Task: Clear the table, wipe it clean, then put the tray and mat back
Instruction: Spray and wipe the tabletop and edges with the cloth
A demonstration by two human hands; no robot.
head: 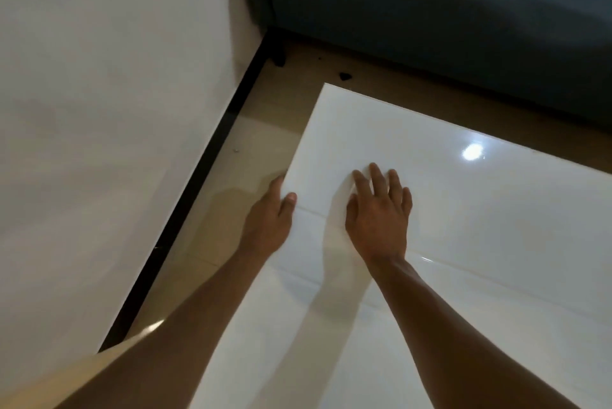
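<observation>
A glossy white table (463, 243) fills the lower right, beside a dark sofa (430, 11); the right hand (377, 213) lies flat on it, fingers straight; the left hand (270, 213) grasps its left edge, thumb on top.

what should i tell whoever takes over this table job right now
Left hand: grips the left edge of the glossy white rectangular table, thumb on top.
Right hand: open, flat on the tabletop.
Tray, mat and cloth: not in view.
Done: the visible tabletop is bare and shiny; whether it was wiped cannot be told.
Left: find the tray and mat, put them back.
Dark bits lie on the tan floor.
</observation>
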